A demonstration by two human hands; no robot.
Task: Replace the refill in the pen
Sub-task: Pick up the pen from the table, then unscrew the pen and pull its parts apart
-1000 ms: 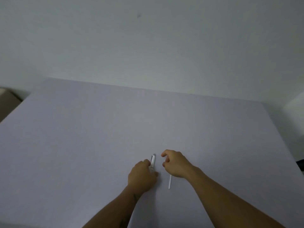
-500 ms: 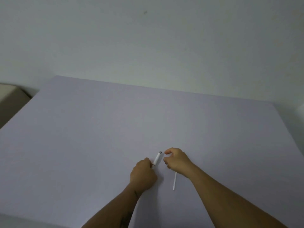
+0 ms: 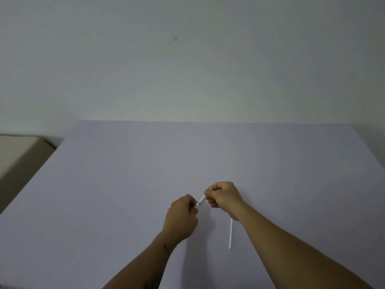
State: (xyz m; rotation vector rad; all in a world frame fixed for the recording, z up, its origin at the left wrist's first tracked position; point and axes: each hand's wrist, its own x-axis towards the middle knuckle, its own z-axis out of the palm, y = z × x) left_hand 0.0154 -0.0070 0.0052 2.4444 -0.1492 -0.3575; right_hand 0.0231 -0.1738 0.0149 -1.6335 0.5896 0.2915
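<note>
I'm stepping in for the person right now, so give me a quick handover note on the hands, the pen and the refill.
Left hand: shut on one end of the pen.
Right hand: shut on the pen's other end.
The pen is held just above the table.
A thin white refill lies on the table, under the right wrist.
Done: pen picked up in both hands.
Left: open the pen and swap refills.

No legible text anywhere

Pale lavender flat worktop [image 3: 125, 184], matte surface, fills lower half of view. Plain off-white wall [image 3: 187, 59] behind it, with one small dark mark [image 3: 175, 38] upper centre. Beige box-like object [image 3: 18, 157] at left edge, beside worktop; identity unclear.
</note>
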